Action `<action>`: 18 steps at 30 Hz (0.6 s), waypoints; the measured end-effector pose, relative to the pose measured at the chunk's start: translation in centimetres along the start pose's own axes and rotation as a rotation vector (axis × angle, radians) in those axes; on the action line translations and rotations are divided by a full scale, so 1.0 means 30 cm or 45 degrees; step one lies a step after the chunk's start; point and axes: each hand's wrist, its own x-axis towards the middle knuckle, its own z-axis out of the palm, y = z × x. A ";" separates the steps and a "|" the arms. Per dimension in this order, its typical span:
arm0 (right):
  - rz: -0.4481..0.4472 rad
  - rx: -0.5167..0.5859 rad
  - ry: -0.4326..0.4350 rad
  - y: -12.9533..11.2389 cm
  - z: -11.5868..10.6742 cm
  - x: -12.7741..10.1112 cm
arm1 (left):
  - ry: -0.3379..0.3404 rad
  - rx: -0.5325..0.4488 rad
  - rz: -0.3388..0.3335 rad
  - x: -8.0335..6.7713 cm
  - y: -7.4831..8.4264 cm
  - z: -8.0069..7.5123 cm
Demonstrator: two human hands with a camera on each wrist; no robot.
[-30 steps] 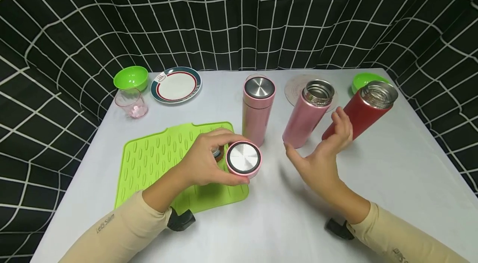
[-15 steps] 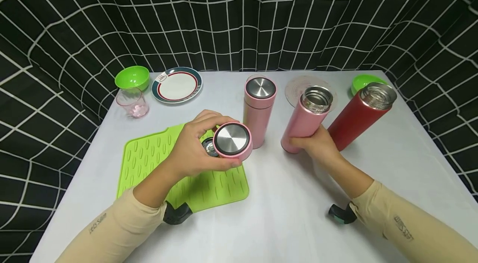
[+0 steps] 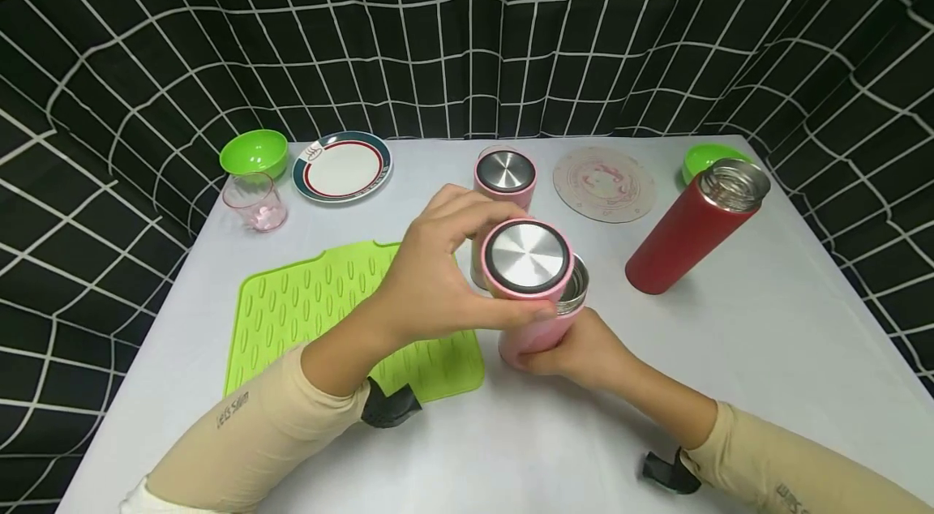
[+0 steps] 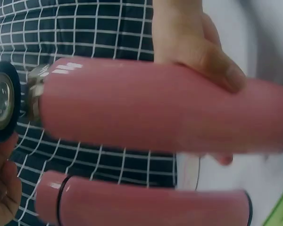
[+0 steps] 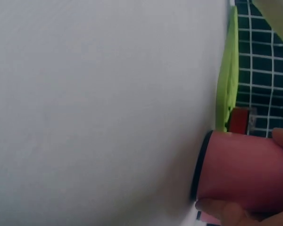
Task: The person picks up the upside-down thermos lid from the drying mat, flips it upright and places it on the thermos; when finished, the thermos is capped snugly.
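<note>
Pink lid, steel-topped, is gripped by the curled fingers of the left hand and has been carried from above the green mat to sit just over the open steel mouth of the pink flask. That flask, which stood further back a second ago, is now clasped around its lower body by the right hand, raised above the counter in front of the capped pink flask. Lid and mouth are thus brought close but not squarely seated, the lid lying slightly to the left of the rim.

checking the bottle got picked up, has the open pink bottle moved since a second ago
Yes. The open pink bottle has left its spot by the coaster and come nearer, beside the green mat, gripped by the right hand.
</note>
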 end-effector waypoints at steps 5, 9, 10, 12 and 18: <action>-0.010 -0.008 -0.035 -0.002 0.010 -0.004 | -0.011 0.008 -0.033 0.017 -0.005 0.058; -0.008 -0.042 -0.023 -0.001 0.015 -0.006 | -0.022 0.038 -0.044 0.018 -0.016 0.077; -0.010 -0.045 -0.022 -0.001 0.014 -0.006 | -0.027 0.048 -0.045 0.018 -0.017 0.080; -0.015 -0.043 -0.025 0.000 0.012 -0.006 | -0.036 0.070 -0.045 0.018 -0.020 0.084; -0.004 -0.013 -0.049 -0.002 0.006 -0.002 | -0.090 0.104 -0.069 0.010 -0.025 0.097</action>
